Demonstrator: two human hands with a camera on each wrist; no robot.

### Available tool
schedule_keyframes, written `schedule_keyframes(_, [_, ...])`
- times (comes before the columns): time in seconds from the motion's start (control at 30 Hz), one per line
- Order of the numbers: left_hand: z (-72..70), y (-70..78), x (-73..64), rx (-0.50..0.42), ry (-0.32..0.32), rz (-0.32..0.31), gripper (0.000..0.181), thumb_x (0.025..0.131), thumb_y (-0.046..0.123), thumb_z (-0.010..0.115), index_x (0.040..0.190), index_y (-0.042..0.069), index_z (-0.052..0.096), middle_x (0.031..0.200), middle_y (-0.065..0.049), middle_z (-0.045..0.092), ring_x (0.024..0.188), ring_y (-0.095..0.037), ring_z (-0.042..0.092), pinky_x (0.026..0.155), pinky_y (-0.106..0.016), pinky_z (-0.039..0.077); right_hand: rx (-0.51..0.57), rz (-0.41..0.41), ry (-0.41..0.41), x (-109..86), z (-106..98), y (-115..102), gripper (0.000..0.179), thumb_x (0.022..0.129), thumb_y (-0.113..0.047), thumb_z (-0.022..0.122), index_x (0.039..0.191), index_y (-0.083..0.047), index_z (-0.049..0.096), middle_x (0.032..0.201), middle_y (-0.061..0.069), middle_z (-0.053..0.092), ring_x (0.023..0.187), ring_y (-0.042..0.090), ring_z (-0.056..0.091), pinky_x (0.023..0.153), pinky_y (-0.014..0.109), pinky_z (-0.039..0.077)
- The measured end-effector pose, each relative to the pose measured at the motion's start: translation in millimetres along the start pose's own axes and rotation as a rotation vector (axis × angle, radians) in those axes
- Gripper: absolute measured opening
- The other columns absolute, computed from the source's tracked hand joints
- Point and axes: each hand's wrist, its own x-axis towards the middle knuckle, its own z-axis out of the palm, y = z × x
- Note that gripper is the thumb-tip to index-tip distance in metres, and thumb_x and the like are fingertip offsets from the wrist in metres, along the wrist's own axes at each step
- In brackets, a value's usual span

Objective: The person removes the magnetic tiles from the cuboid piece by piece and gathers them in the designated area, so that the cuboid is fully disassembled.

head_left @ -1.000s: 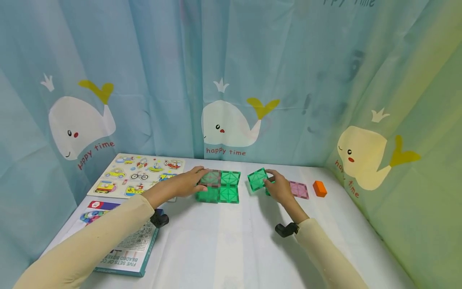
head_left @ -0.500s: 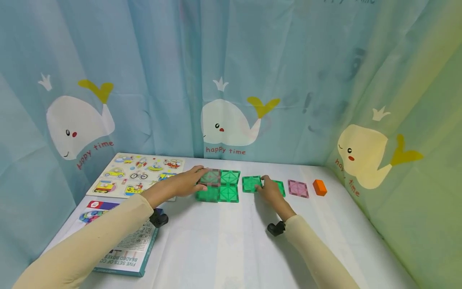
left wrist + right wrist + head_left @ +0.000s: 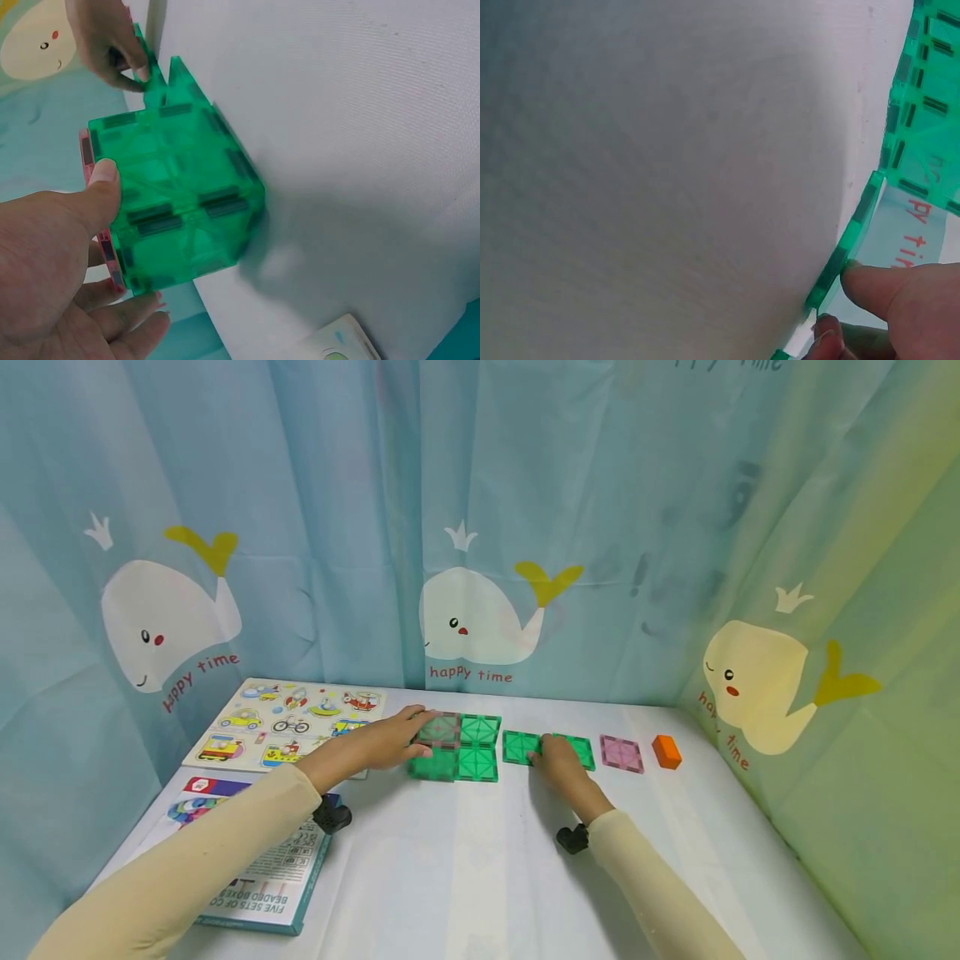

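My left hand (image 3: 384, 742) grips the left side of a box-like structure of translucent green and pink magnetic tiles (image 3: 477, 763) at the table's middle. In the left wrist view, the thumb lies along the structure's pink-edged side, with the other fingers behind and below. To its right, my right hand (image 3: 564, 770) pinches a green square magnetic tile (image 3: 517, 747) low at the table, close beside the structure. The right wrist view has the thumb against this tile's face (image 3: 846, 244). Another green tile (image 3: 581, 752) lies just right of that hand, partly hidden by it.
Further right lie a pink square tile (image 3: 621, 753) and an orange block (image 3: 666, 752). A picture puzzle board (image 3: 258, 710) and a bead-set box (image 3: 288, 877) lie on the left, partly under the left arm. A whale-print curtain (image 3: 637, 635) encloses the table.
My right hand has lowered the tilted green tile and brought it left, level beside the structure, uncovering more of the other green tile. My left hand has stayed in place.
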Motion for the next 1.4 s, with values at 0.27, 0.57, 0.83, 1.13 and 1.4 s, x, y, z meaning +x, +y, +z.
schedule_keyframes(0.27, [-1.5,0.9,-0.7,0.02,-0.009,0.002,0.071,0.113,0.039,0.052,0.17,0.01,0.021,0.173,-0.022,0.018,0.151,-0.042,0.042,0.118,-0.056,0.043,0.056,-0.162,0.107,-9.8,-16.6,-12.7,0.051,0.106,-0.018,0.066,0.146,0.009,0.051,0.131,0.031,0.058,0.119,0.042,0.062,0.102,0.055,0.054])
schedule_keyframes(0.57, [-6.3,-0.2,-2.1,0.023,-0.023,0.0,0.072,0.112,0.039,0.054,0.17,0.01,0.022,0.173,-0.022,0.02,0.153,-0.042,0.039,0.12,-0.057,0.041,0.014,-0.523,0.101,-9.1,-25.9,-49.0,0.055,0.103,-0.014,0.071,0.154,-0.008,0.051,0.134,0.017,0.057,0.121,0.03,0.058,0.1,0.047,0.055])
schedule_keyframes(0.83, [-9.3,-5.8,-7.8,0.002,-0.027,0.002,0.071,0.111,0.036,0.056,0.169,0.011,0.024,0.172,-0.021,0.024,0.154,-0.039,0.037,0.121,-0.057,0.038,-0.069,-0.729,0.122,-0.2,-15.0,-59.8,0.049,0.101,-0.005,0.072,0.147,-0.011,0.057,0.13,0.013,0.064,0.12,0.031,0.062,0.101,0.048,0.056])
schedule_keyframes(1.13, [-8.8,-8.2,-8.3,-0.011,-0.031,0.0,0.071,0.112,0.036,0.056,0.169,0.012,0.023,0.172,-0.02,0.023,0.155,-0.039,0.035,0.122,-0.058,0.037,-0.149,-0.834,0.24,11.9,-6.0,-53.8,0.05,0.097,0.002,0.074,0.143,-0.016,0.062,0.115,0.007,0.066,0.101,0.024,0.066,0.086,0.038,0.06])
schedule_keyframes(1.4, [-8.4,-8.5,-8.9,-0.016,-0.026,-0.003,0.071,0.112,0.037,0.055,0.169,0.011,0.023,0.173,-0.02,0.022,0.155,-0.039,0.036,0.121,-0.058,0.038,-0.241,-0.885,0.257,18.1,-2.8,-50.5,0.055,0.099,0.004,0.069,0.147,-0.021,0.061,0.107,0.0,0.063,0.084,0.014,0.062,0.075,0.028,0.058])
